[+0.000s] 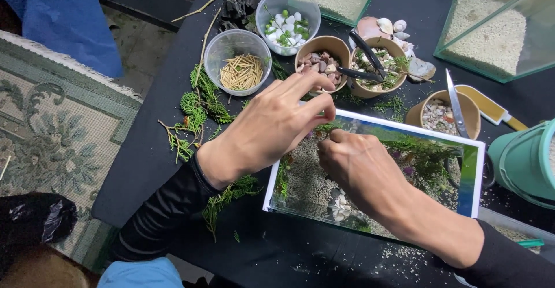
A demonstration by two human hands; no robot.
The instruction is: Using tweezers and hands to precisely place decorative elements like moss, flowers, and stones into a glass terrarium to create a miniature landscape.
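Reaching into the glass tank [370, 123] from above, the left hand [272, 123] pinches its fingertips together over the gravel at the far-left corner, while the right hand [358, 169], curled loosely, rests just beside, equally near.

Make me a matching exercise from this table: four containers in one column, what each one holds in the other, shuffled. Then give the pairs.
Containers
1. Clear plastic cup
2. Clear plastic bowl
3. Paper cup with tweezers
4. Glass tank under the left hand and right hand

Contents
A. White and green pebbles
B. Gravel, green sprigs and a few shells
C. Short wooden sticks
D. Mixed pebbles and bits of greenery

Pairs: 1-C, 2-A, 3-D, 4-B
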